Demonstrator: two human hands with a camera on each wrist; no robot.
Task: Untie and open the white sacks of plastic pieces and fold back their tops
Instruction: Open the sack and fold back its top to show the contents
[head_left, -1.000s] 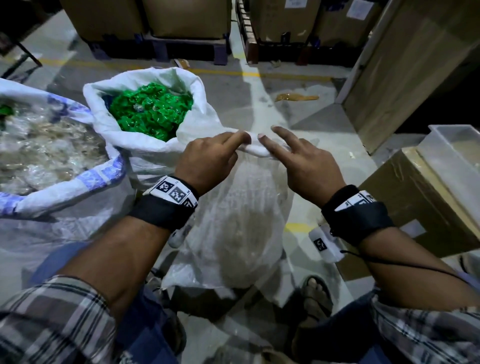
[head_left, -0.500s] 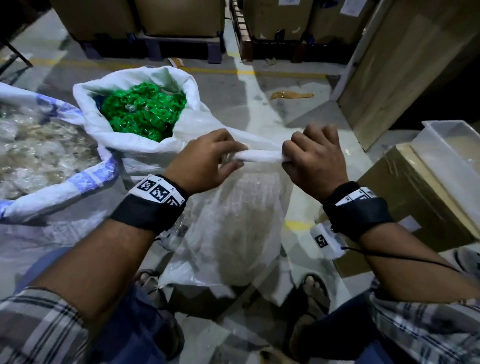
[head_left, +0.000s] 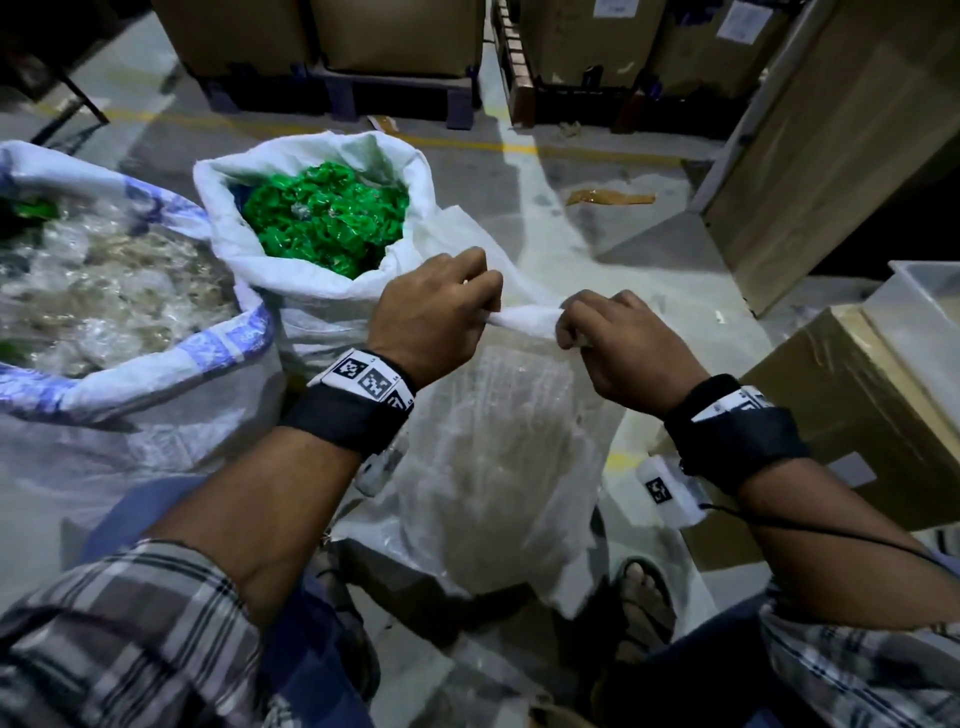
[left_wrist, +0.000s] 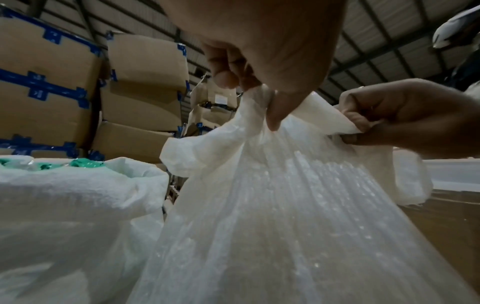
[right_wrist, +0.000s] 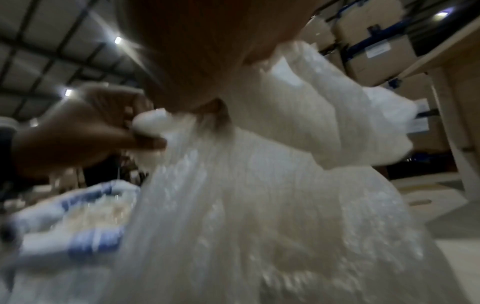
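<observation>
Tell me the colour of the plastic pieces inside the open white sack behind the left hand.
Bright green plastic pieces, clearest in the head view.

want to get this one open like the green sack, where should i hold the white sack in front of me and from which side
Grip the bunched neck of the closed white sack, from above at its two ends. It is twisted into a narrow band that fingers can curl round, while the bulging body below gives little to pinch. The left hand and right hand already hold it that way, so pulling them apart should probably spread the mouth.

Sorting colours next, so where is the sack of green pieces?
In the head view the sack of green pieces stands open left of the left hand, beside the blue-printed sack.
</observation>
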